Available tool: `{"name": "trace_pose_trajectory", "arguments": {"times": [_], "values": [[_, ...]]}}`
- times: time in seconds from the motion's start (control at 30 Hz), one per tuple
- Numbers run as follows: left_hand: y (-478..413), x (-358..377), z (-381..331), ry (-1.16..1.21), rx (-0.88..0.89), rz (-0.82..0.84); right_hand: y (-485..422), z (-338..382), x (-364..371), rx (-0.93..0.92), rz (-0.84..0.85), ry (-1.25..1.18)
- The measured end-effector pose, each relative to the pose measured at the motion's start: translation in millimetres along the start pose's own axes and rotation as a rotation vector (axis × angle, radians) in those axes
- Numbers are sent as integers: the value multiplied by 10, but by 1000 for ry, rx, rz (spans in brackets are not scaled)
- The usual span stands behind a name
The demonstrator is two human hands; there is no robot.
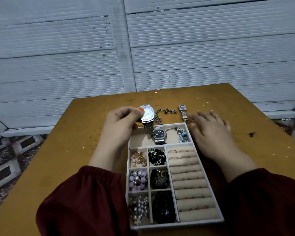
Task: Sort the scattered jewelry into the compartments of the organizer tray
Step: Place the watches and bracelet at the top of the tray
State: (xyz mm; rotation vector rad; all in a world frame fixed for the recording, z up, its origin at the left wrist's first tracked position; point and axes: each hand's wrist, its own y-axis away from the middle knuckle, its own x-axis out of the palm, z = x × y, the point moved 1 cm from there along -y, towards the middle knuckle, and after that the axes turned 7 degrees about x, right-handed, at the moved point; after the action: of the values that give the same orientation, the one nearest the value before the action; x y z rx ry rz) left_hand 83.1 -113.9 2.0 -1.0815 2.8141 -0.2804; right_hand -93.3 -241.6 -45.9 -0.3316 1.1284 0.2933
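A white organizer tray (pixel 209 174) lies in front of me on the table. My left hand (pixel 121 123) grips a silver watch with a white dial (pixel 148 114) above the tray's far-left corner, its band hanging into the long top compartment. That compartment holds a dark-dial watch (pixel 158 135) and a charm bracelet with blue beads (pixel 182 134). Beaded pieces fill the small left compartments, and rings sit in the ring rolls on the right. My right hand (pixel 211 132) rests flat and open beside the tray's far-right corner. Beyond the tray lie a silver chain (pixel 165 112) and a slim silver watch (pixel 183 111).
The wooden table (pixel 75 150) ends just beyond the loose jewelry, against a pale slatted wall (pixel 143 48). A patterned floor (pixel 10 159) shows at the left. A small dark mark (pixel 251 134) sits on the table at the right.
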Motion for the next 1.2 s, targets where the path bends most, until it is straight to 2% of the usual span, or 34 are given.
{"name": "trace_pose_trajectory", "arguments": {"times": [0.2,0.63,0.97,1.2], "values": [[119,19,-4,0,-16,-27,71,-130,68,65,145,139],[54,-78,295,-108,-120,67,69,-88,74,66,142,176],[-21,-119,401,-173,-92,72,70,-79,79,66,126,150],[-41,-123,415,-330,-16,140,79,-74,70,68,126,152]]}}
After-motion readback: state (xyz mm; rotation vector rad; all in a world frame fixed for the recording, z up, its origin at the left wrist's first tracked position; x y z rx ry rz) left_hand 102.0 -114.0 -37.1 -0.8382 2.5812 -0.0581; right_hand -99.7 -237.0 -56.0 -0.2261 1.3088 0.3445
